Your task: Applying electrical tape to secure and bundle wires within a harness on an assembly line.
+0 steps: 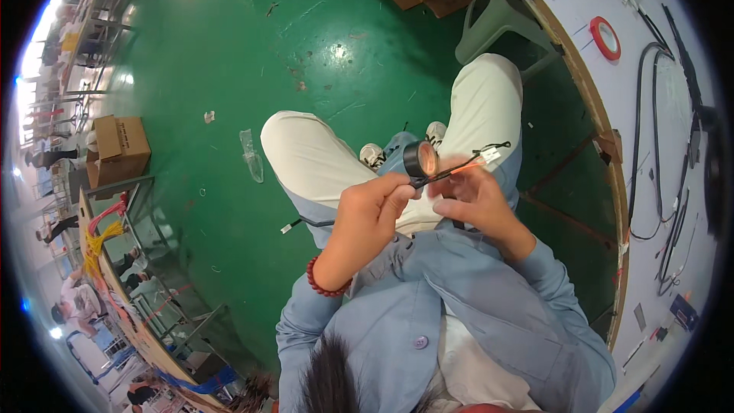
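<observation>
My left hand [373, 210] is closed in a pinch on a dark wire harness [437, 178] above my lap. From its right side the harness runs on past orange wires to a white connector [490, 155]. A black lead with a small white plug [287, 228] sticks out to the left of my left wrist. Between my hands, against the harness, is a roll of black tape [418, 160]. My right hand [487, 203] is close beside the tape and wires, thumb apart. Its fingers are smeared by motion, so its grip is unclear.
At the right is a white-topped table [589, 76] with a red tape roll [605, 38] and several black cables [641, 145]. A grey-green stool [501, 19] stands under its edge. Cardboard boxes [121, 149] and a bench with coloured wire bundles [107, 245] are at the left.
</observation>
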The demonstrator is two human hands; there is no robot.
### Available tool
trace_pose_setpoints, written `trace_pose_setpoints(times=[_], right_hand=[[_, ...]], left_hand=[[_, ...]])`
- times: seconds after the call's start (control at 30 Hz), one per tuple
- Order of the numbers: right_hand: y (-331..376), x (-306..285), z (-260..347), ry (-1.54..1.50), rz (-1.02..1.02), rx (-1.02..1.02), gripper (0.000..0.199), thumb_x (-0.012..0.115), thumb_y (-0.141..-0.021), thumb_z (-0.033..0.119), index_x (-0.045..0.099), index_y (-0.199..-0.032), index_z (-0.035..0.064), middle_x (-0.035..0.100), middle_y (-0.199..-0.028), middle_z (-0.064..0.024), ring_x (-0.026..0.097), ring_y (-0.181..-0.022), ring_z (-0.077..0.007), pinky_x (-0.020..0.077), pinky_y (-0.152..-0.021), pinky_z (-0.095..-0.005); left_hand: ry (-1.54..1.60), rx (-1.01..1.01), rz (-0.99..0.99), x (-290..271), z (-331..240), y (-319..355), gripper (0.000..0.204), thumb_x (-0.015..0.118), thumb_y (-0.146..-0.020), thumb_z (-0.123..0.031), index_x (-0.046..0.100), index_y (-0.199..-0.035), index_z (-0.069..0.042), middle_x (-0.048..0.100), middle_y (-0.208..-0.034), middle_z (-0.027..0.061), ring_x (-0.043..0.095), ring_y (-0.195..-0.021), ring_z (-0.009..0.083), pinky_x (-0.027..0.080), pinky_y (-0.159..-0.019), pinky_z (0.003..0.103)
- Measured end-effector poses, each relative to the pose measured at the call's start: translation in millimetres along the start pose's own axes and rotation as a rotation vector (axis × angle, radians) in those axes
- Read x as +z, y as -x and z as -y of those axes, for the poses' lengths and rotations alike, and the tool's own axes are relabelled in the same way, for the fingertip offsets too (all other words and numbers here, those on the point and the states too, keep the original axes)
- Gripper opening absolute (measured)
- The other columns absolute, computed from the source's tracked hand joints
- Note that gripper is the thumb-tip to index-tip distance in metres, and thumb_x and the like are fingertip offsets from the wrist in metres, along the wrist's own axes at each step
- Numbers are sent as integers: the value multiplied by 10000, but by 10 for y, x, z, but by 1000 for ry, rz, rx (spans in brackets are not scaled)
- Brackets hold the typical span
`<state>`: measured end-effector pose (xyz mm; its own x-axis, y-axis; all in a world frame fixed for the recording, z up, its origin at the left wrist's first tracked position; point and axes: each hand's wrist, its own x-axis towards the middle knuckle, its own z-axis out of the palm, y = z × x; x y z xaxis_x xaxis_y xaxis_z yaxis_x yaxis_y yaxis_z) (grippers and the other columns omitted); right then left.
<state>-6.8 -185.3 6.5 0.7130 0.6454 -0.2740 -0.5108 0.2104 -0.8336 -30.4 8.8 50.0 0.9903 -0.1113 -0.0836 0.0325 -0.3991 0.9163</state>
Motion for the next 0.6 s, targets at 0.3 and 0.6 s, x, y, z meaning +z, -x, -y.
trace_pose_setpoints(times=[0.3, 0.6], right_hand=[[-301, -57, 376, 360, 146, -243, 472, 691, -656, -1, 594, -1117, 4, 587, -1084, -64, 464, -781, -77, 410, -736, -220], [-7, 104, 204, -274, -69, 86, 410, 653, -708, 90, 561, -1086, -40, 626, -872, -158, 579, -632, -143, 480, -574, -261]], left_hand=[[259, -169, 229, -107, -32, 23, 179, 515, -932, -127, 599, -865, 16, 492, -616, 12, 423, -561, 77, 351, -501, 248], [-420, 447, -317, 115, 30, 0, 236, 687, -717, -3, 651, -950, -10, 540, -618, 60, 512, -503, 189, 385, -449, 284]])
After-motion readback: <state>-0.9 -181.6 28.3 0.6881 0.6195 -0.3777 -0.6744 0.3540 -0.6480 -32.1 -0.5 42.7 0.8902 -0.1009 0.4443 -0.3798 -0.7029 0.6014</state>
